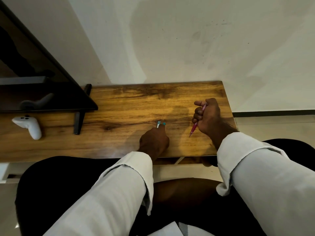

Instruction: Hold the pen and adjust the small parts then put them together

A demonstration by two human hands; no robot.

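Note:
My right hand [207,116] is curled in a fist round a pink mechanical pencil [194,127], whose tip points down at the wooden desk [129,106]. My left hand [154,142] rests on the desk near its front edge. Its fingers pinch a small white and teal object [159,124] that sticks out past the fingertips; most of it is hidden by the hand. Both arms wear light sleeves rolled at the cuff.
A white game controller [29,126] lies on the desk at the left. Behind it stands a black shelf [51,99] on legs, holding a grey controller [36,102]. A white wall runs behind the desk. The desk's right end is near my right hand.

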